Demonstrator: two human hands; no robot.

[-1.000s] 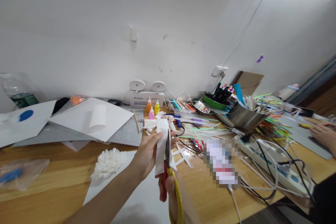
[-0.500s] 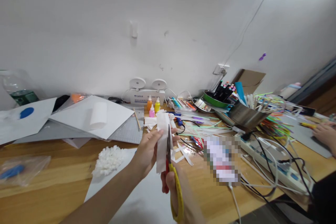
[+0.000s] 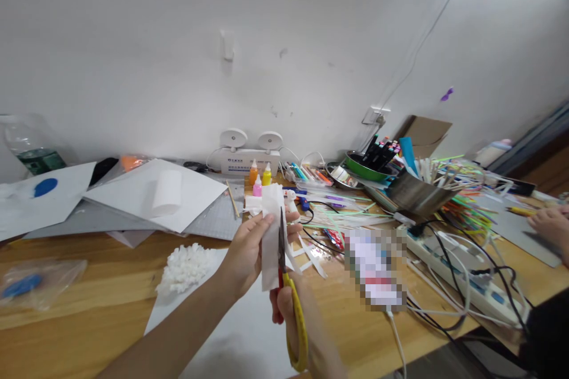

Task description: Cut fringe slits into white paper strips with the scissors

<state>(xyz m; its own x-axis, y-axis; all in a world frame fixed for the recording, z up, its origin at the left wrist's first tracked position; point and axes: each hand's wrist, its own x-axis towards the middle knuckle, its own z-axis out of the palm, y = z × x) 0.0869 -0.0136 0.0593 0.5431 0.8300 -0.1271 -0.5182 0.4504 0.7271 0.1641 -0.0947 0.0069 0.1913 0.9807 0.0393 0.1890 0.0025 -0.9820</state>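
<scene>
My left hand is closed on a folded strip of white paper, holding it upright above the wooden table. Below it, my right hand grips scissors with yellow and red handles. Their dark blades point up and lie against the paper's right side. A fluffy white paper ball rests on a white sheet just left of my left wrist.
White sheets, a grey cutting mat, a water bottle and a plastic bag lie left. Small paint bottles, markers, straws, a metal bowl, a power strip and cables crowd the right. Another person's hand rests far right.
Both hands have shifted slightly up and left with the paper and scissors; the blades have moved a little along the strip.
</scene>
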